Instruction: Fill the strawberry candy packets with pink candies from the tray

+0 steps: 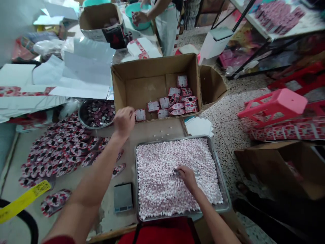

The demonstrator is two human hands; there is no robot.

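Observation:
My left hand (pixel 124 121) is over the near left corner of an open cardboard box (pixel 152 64), its fingers curled. Right beside its fingertips is a small printed packet (pixel 140 115); whether they grip it is hidden. Several more red-and-white packets (pixel 177 98) lie in the box's right half. Over a metal tray (pixel 221 176) full of small whitish pellets (pixel 162 183), my right hand (pixel 187 176) is closed on a small grey metal tool, mostly covered by the hand and pellets. A small scale (pixel 123 196) sits left of the tray.
Many open printed pouches (pixel 61 145) stand on the left of the table, near a metal bowl (pixel 96 113) of round discs. White cards (pixel 200 128) lie behind the tray. Another person's hand (pixel 141 17) is at a teal basin (pixel 130 10). A pink stool (pixel 279 105) stands right.

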